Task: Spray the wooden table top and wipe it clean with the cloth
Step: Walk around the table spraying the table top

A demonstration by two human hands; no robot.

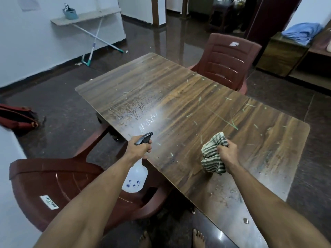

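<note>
Left hand gripped spray bottle at near edge, mist wetting wooden table top left of centre. Right hand clutched striped cloth just above surface. Far and right portions dry, debris-strewn; wiping not begun.

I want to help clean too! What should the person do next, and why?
Probably bring the striped cloth in the right hand onto the wet patch: the left hand aims the spray bottle there, and the wooden table top looks unwiped.
</note>
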